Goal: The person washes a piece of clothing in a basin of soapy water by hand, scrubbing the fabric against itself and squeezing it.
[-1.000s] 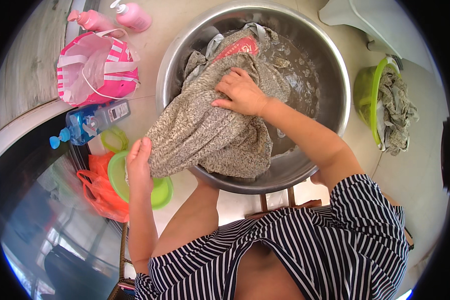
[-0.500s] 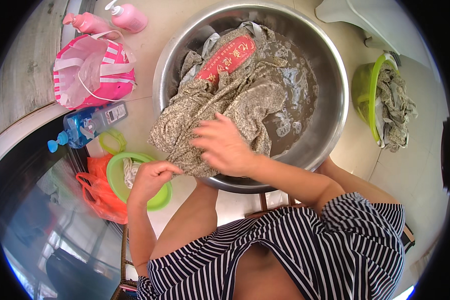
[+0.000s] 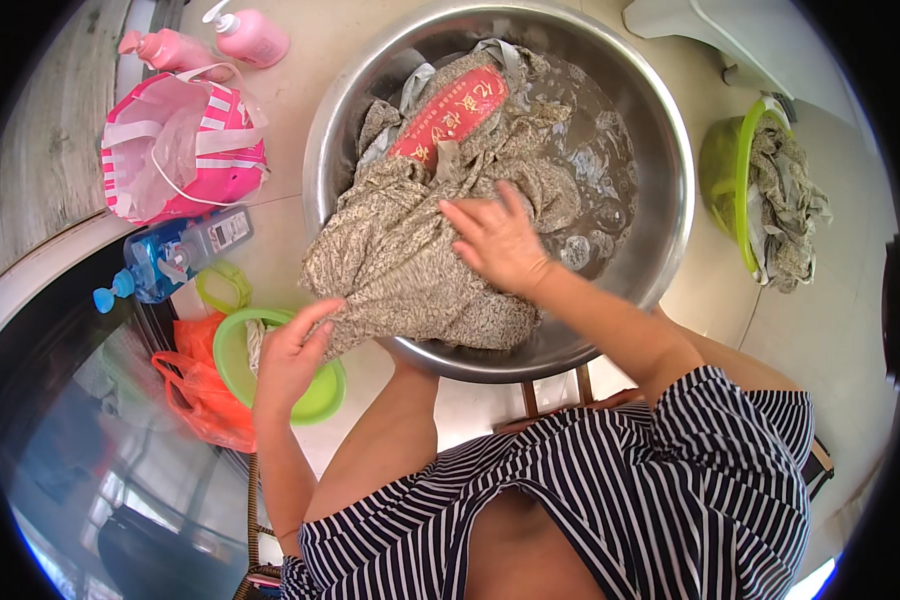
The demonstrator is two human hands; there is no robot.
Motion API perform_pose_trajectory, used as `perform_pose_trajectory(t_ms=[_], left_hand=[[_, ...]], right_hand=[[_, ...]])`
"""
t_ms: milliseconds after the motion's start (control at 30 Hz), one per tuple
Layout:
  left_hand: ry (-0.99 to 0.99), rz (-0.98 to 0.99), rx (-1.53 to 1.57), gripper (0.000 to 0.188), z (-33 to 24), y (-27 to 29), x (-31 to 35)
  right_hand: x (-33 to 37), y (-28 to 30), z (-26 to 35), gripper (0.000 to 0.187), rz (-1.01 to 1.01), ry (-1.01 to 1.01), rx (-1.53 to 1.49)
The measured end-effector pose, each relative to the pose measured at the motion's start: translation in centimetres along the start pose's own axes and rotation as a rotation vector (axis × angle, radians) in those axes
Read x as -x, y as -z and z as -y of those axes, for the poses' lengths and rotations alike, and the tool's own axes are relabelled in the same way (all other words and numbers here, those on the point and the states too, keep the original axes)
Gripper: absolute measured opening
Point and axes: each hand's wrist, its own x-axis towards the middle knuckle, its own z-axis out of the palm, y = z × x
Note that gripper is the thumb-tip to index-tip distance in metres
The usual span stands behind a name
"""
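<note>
As laid out on the floor: one steel basin (image 3: 678,200), holding foamy brown water (image 3: 610,135) at its 2 o'clock. Speckled grey-beige cloth (image 3: 400,265), one, bunched from the basin's centre and lapping its rim toward 8 o'clock. Red strip (image 3: 452,115), pale-marked, amid folds at 11 o'clock. Left grip (image 3: 295,345), at 8 o'clock: thumb and fingers pinching the cloth's edge. Right grip (image 3: 500,240), near the centre: fingers spread on the cloth, grasping nothing. Around the basin: green tub (image 3: 743,190) of similar fabric (image 3: 788,205), 3 o'clock; light-green bowl (image 3: 320,397) and orange-red plastic bag (image 3: 205,400), 8 o'clock; pink-and-white bag (image 3: 230,180), 9 o'clock; pink pump bottle (image 3: 253,40), 10 o'clock.
</note>
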Motion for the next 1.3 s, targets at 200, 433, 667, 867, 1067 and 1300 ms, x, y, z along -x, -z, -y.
perform_pose_trajectory(t_ms=[200, 433, 667, 867, 1067, 1300], left_hand=[[-0.363, -0.417, -0.148, 0.023, -3.6, 1.0, -0.8], [-0.344, -1.064, 0.034, 0.018, 0.1, 5.7, -1.1], [-0.054, -0.897, 0.074, 0.016, 6.1, 4.6, -1.9], [-0.064, -0.885, 0.024, 0.017, 5.3, 3.9, -2.2], [-0.016, -0.948, 0.137, 0.019, 5.0, 4.2, -2.9], [-0.057, -0.919, 0.094, 0.019, 3.8, 3.5, -2.7]], right_hand=[[-3.5, 5.7, -6.1, 0.024, -0.104, 0.2, 0.119], [-2.2, 7.3, 5.1, 0.027, 0.166, 0.128, -0.386], [-5.5, -0.6, -1.5, 0.067, -0.063, 0.329, 0.018], [-8.1, -2.2, -2.9, 0.076, -0.117, -0.191, 0.038], [-9.5, -2.3, 9.3, 0.055, -0.269, 0.214, -0.533], [-8.3, -0.7, -10.8, 0.066, -0.077, 0.125, 0.331]])
